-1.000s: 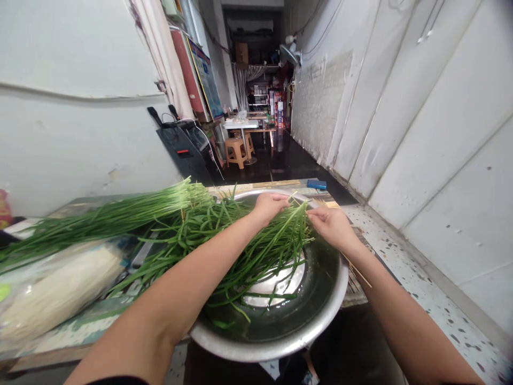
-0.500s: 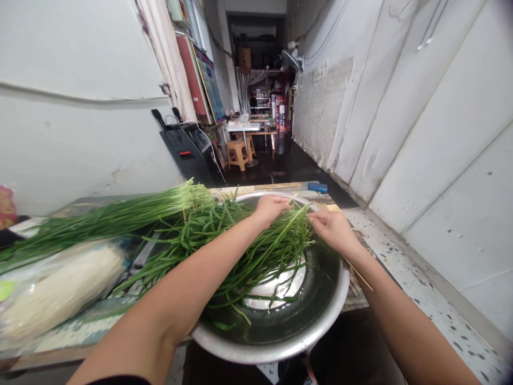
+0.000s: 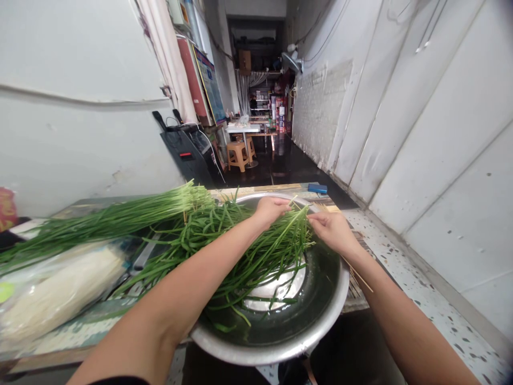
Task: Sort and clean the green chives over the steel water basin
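Long garlic chives are heaped in a round metal basin with water in its bottom, their leaves trailing over its left side. My left hand is closed at the pale stem ends near the far rim, fingers pinched on some chives. A thin pale tip pokes up beside its fingertips. Facing it, my right hand has thumb and forefinger pinched close to the same stem ends. It seems to hold a thin bamboo skewer, mostly hidden. Several loose bamboo skewers lie under my right wrist.
Another bunch of chives lies on the table at left. Before it are a clear bag of pale contents and a knife-like grey object. A blue box sits beyond the basin. Stools and a wall stand farther off.
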`<state>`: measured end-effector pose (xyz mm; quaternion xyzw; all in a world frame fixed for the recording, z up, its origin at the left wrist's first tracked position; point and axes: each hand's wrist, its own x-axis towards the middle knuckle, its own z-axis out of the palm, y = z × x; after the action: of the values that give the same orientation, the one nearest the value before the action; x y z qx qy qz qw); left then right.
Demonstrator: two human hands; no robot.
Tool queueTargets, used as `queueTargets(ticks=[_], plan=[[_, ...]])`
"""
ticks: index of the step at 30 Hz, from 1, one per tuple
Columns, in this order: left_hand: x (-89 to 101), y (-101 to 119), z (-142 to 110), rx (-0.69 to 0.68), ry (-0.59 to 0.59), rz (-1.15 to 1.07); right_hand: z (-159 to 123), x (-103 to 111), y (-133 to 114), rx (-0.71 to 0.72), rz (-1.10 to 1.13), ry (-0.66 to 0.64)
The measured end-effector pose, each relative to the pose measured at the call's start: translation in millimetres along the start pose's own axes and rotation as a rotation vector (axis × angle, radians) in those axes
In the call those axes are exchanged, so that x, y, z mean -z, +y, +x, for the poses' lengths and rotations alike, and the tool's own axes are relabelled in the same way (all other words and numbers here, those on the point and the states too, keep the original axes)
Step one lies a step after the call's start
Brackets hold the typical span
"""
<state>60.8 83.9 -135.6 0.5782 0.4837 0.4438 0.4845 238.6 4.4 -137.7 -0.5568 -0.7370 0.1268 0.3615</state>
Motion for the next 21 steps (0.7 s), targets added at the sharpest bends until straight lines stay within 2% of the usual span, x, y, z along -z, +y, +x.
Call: queueTargets(ticks=[5, 7, 10, 11, 15, 18, 21], plan=[[-2.1, -1, -5, -0.044, -0.022, 0.124, 0, 0, 1, 0.001, 0.001, 0.010], [-2.2, 3, -8, -0.125, -0.099, 0.207, 1, 1, 1, 0.001, -0.007, 0.018], [3.1, 15, -8, -0.287, -0.292, 0.406, 1, 1, 0, -0.017, -0.011, 0.043], [6.4, 19, -7, -0.329, -0.298, 0.487, 1, 0, 0, -0.027, -0.014, 0.050], [19.8, 22, -1, -0.400, -0.058, 0.773, 2, -1, -1, -0.070, -0.030, 0.049], [20.9, 13, 0, -0.351, -0.036, 0.905, 2, -1, -2, -0.073, -0.019, 0.039], [14.4, 6, 0, -0.313, -0.018, 0.939, 1, 0, -3, -0.060, -0.012, 0.036]])
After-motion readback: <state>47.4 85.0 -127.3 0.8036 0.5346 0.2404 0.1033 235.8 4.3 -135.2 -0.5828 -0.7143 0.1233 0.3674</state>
